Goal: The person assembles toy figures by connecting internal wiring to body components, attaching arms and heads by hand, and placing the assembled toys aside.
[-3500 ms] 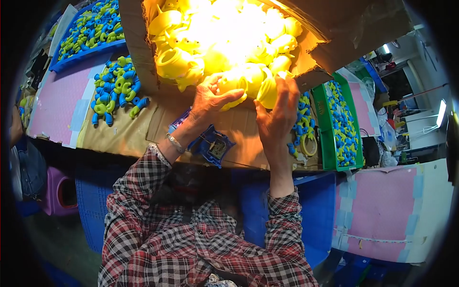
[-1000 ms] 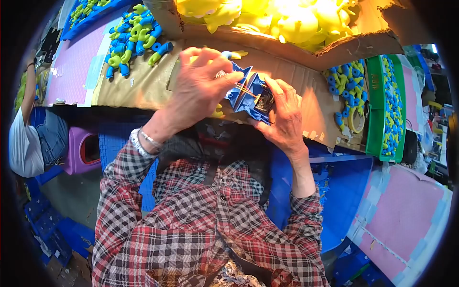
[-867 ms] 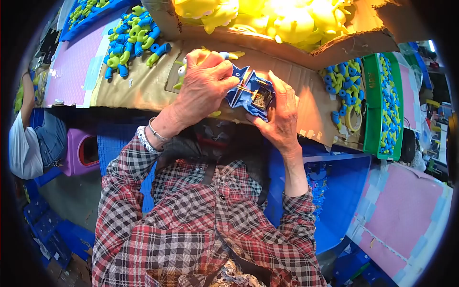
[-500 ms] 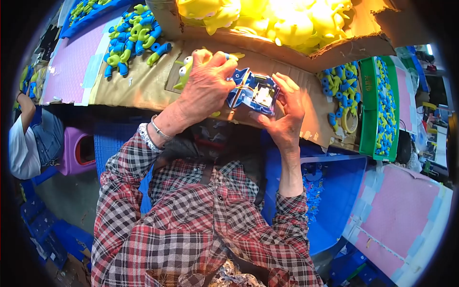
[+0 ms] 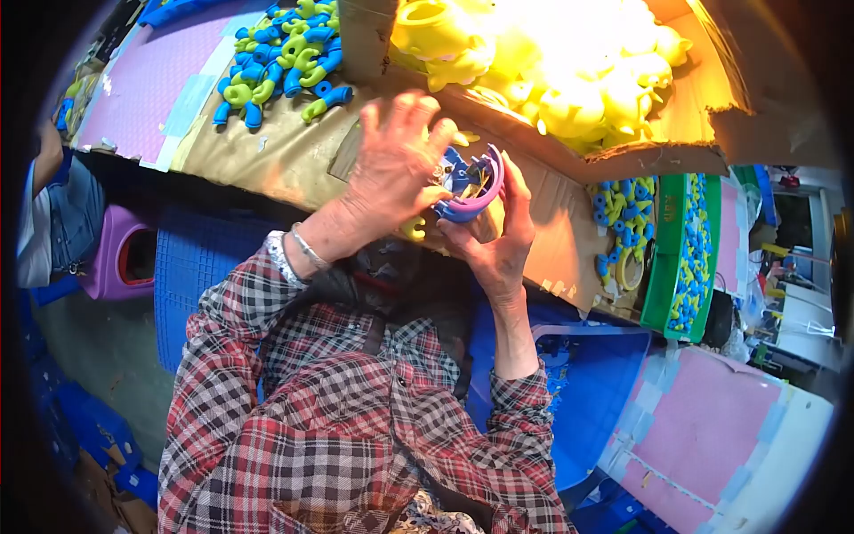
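Observation:
My right hand (image 5: pixel 500 245) grips a blue and purple toy body shell (image 5: pixel 476 203) between thumb and fingers, tilted with its open side to the left. Wires and small parts show inside the shell, too small to make out. Just left of it is my left hand (image 5: pixel 400 156), its fingers spread and its thumb at the shell's edge; whether the thumb touches cannot be told. Behind the left fingers a small yellow-green tip (image 5: pixel 464 138) sticks out, the rest of that piece being hidden.
A cardboard box (image 5: pixel 614 160) of bright yellow toy parts (image 5: pixel 569 80) stands ahead. Blue and green toy limbs (image 5: pixel 294 58) lie at the left; a green tray (image 5: pixel 663 258) holds more at the right. A blue tub (image 5: pixel 605 383) sits below the table edge. Another person's sleeve shows far left.
The shell has turned in my right hand, so its purple rim shows now. My left hand has gone from closed fingers to spread ones. The whole view has shifted slightly.

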Demonstrator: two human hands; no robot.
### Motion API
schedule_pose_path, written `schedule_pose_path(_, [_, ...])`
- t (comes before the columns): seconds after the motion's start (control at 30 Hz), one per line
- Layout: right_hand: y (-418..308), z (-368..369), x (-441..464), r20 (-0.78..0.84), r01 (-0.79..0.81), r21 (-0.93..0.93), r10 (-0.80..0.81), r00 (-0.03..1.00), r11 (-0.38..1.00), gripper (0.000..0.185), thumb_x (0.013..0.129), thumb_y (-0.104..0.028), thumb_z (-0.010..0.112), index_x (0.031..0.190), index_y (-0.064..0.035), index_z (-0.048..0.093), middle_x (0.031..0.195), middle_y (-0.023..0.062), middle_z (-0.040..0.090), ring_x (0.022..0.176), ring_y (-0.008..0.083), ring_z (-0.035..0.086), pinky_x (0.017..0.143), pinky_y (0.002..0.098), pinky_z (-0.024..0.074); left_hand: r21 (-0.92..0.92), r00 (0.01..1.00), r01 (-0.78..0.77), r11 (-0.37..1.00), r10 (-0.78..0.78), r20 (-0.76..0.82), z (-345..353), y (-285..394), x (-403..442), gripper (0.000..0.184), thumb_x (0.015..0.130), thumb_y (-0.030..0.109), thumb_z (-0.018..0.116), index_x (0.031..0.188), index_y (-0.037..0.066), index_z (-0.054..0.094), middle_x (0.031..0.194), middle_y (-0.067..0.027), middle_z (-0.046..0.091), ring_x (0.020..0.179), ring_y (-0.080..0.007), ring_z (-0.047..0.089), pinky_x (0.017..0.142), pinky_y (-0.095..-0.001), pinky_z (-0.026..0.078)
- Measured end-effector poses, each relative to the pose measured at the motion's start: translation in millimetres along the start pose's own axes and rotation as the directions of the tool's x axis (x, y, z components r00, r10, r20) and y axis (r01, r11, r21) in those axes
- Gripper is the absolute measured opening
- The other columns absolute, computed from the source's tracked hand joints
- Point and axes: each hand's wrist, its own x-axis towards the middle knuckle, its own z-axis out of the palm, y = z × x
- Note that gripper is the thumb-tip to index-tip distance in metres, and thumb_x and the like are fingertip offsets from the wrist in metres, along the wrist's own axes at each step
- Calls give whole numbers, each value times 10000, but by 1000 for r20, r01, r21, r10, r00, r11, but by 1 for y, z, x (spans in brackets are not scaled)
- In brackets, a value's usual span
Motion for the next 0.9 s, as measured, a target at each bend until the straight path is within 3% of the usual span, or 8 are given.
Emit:
schedule_pose_path(0.07, [-1,2,2,28,28,-126,-25,999,992,974,708,-197,926,1522,-12,426,1463,167,546,1352,316,525,1155,438,408,-93,987,160,983,-156,47,-11,-14,-4,748,747,382,867,1387,125,578,1352,-132,510,1318,-346,469,1078,-579,377])
schedule_pose_path(0.1, [-4,3,5,45,75,-224,-66,997,972,962,693,-180,923,1515,-26,447,1451,167,555,1334,336,533,1135,448,410,-113,987,154,982,-149,56,-16,-23,-8,691,830,341,814,1429,101,565,1325,-161,562,1259,-349,542,1066,-469,425])
schedule_pose_path(0.13, [-9,4,9,65,122,-318,-107,992,940,951,678,-162,919,1507,-39,469,1439,167,563,1317,356,540,1116,459,413,-302,977,198,932,-162,140,-16,-32,-12,687,853,324,793,1450,87,546,1331,-170,573,1252,-341,559,1068,-452,434])
schedule_pose_path(0.23, [-26,4,29,179,225,-378,-168,969,898,966,652,-171,903,1518,-91,481,1434,156,565,1318,349,532,1106,463,399,-732,960,263,629,-93,264,-8,-52,-18,612,992,262,629,1527,17,459,1373,-192,611,1257,-275,607,1098,-364,447])
schedule_pose_path(0.33, [-30,2,41,291,283,-442,-162,943,851,949,654,-221,893,1510,-120,496,1429,131,569,1281,341,544,1067,460,407,-845,962,271,460,-148,228,-2,-51,-22,558,1049,270,535,1532,3,450,1408,-179,597,1321,-253,565,1134,-364,418])
schedule_pose_path(0.67, [-33,-6,55,438,322,-487,-92,894,812,877,678,-301,896,1461,-114,549,1362,121,576,1198,345,549,1003,462,435,-759,948,312,571,-237,211,9,-34,-33,585,1091,340,445,1541,-27,373,1375,-225,602,1269,-324,593,1104,-398,429])
schedule_pose_path(0.8, [-29,-10,51,453,289,-465,-55,890,837,855,690,-310,894,1449,-107,558,1354,124,576,1200,347,545,992,465,443,-732,964,259,630,-221,152,4,-24,-35,547,1091,315,427,1491,-57,405,1440,-290,504,1297,-468,497,1104,-501,407])
schedule_pose_path(0.9, [-32,-16,59,514,287,-447,-19,858,847,852,686,-307,898,1443,-104,563,1343,126,578,1190,348,547,978,464,444,-698,934,340,630,-313,172,7,-16,-38,557,1081,346,441,1499,-23,419,1387,-251,562,1326,-391,493,1146,-452,367])
